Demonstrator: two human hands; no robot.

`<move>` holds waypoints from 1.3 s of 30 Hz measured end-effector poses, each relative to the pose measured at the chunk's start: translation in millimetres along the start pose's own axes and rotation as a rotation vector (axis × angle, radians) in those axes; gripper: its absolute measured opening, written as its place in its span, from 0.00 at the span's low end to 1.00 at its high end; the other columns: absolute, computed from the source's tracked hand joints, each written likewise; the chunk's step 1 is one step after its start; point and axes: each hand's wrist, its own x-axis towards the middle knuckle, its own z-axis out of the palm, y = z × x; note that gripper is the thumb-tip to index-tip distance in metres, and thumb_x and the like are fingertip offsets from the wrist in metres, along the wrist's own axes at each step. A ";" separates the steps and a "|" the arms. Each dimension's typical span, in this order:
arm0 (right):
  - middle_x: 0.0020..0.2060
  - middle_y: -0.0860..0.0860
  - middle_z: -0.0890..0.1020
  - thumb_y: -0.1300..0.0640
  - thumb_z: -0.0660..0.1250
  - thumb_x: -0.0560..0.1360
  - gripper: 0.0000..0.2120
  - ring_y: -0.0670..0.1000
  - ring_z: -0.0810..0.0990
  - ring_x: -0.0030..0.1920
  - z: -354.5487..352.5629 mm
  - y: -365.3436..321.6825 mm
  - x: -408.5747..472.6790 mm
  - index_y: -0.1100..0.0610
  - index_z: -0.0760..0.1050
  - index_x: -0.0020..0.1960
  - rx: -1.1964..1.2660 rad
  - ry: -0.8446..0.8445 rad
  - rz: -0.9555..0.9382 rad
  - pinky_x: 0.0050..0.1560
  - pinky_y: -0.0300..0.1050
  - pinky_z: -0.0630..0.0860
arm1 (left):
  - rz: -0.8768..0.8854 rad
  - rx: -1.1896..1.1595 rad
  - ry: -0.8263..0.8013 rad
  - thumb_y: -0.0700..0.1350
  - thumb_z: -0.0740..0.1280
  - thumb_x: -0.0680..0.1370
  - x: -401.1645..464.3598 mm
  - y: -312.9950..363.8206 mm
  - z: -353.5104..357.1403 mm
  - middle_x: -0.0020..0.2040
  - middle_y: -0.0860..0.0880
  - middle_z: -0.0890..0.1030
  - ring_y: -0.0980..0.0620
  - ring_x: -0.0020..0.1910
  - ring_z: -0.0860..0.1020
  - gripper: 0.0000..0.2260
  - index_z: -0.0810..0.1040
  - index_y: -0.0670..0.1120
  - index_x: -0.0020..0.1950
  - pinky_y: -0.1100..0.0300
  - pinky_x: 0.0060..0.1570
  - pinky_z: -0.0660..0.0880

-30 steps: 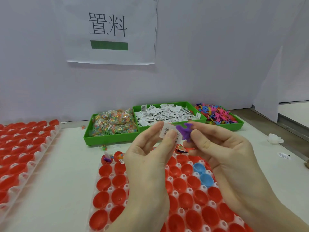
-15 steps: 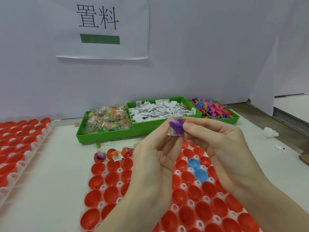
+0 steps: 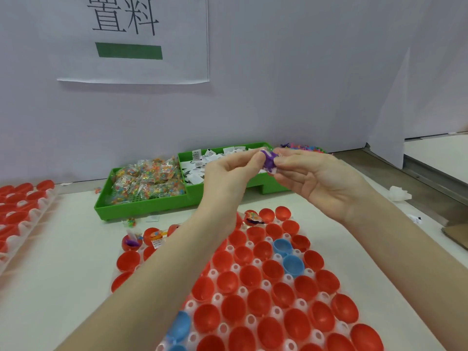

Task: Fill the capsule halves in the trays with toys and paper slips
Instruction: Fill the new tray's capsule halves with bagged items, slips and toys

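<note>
Both hands are raised above the near tray (image 3: 255, 262) of red and blue capsule halves. My left hand (image 3: 228, 173) and my right hand (image 3: 316, 176) meet at their fingertips and pinch a small purple toy (image 3: 269, 160) together with a white paper slip (image 3: 266, 170). Three capsule halves (image 3: 152, 236) at the tray's far left hold toys and slips, and one more filled half (image 3: 253, 217) sits in the far row. The other halves in view hold nothing.
Green bins stand at the back: bagged colourful toys (image 3: 149, 181), paper slips (image 3: 202, 160), loose plastic toys (image 3: 306, 148). A second tray of red halves (image 3: 20, 209) lies at the left. Crumpled white wrap (image 3: 400, 193) lies on the right, near the table edge.
The hands lifted up and away from me with the purple toy and slip. The camera tilted, so the bins and wall sign shifted in view.
</note>
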 end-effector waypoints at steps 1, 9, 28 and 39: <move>0.34 0.54 0.84 0.69 0.67 0.69 0.08 0.46 0.82 0.33 -4.3 2.3 5.2 0.63 0.78 0.48 -0.035 -0.014 0.013 0.33 0.34 0.78 | 0.015 0.074 -0.006 0.41 0.68 0.74 6.7 -3.7 -1.7 0.29 0.62 0.81 0.71 0.32 0.76 0.03 0.82 0.47 0.45 0.78 0.35 0.71; 0.34 0.51 0.83 0.71 0.68 0.70 0.08 0.41 0.80 0.31 -47.6 30.0 28.2 0.62 0.80 0.46 -0.683 -0.004 -0.046 0.35 0.32 0.77 | -0.013 1.258 -0.366 0.63 0.68 0.69 35.2 -52.4 -20.5 0.66 0.51 0.74 0.51 0.64 0.72 0.32 0.70 0.49 0.68 0.57 0.62 0.68; 0.40 0.59 0.80 0.66 0.61 0.66 0.10 0.60 0.77 0.43 -21.9 62.7 43.7 0.61 0.77 0.46 -1.754 -0.158 -0.338 0.39 0.49 0.76 | 0.077 1.243 -0.407 0.53 0.69 0.70 41.8 -77.3 -3.7 0.43 0.44 0.82 0.44 0.46 0.78 0.15 0.81 0.43 0.46 0.54 0.44 0.74; 0.36 0.41 0.79 0.54 0.71 0.67 0.10 0.45 0.79 0.42 -32.3 47.8 47.1 0.48 0.74 0.46 -1.457 -0.228 -0.196 0.48 0.48 0.76 | 0.143 1.420 -0.449 0.63 0.67 0.69 45.0 -76.2 -2.7 0.38 0.53 0.77 0.50 0.45 0.77 0.20 0.78 0.47 0.45 0.58 0.41 0.66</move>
